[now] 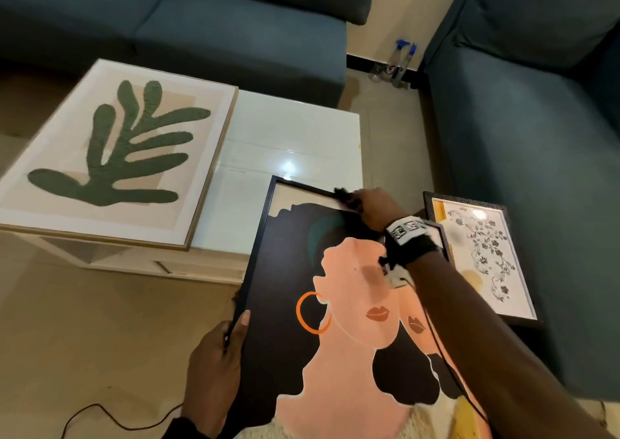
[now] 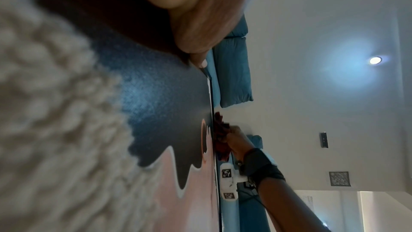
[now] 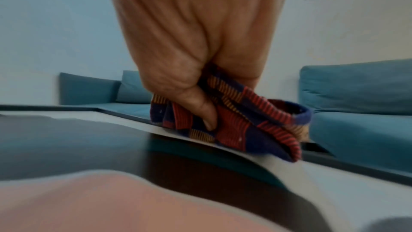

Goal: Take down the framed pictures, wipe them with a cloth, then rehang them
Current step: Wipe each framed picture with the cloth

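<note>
Pressing bunched cloth (image 3: pixel 234 126) in my right grip (image 1: pixel 375 209) on portrait frame (image 1: pixel 288 271) at 12 o'clock edge; left grip (image 1: pixel 218 358) clamps 9 o'clock rim.

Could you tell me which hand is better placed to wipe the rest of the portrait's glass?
The right hand: it already grips the striped cloth at the portrait frame's top edge. The left hand grips the frame's left edge, steadying it.
</note>
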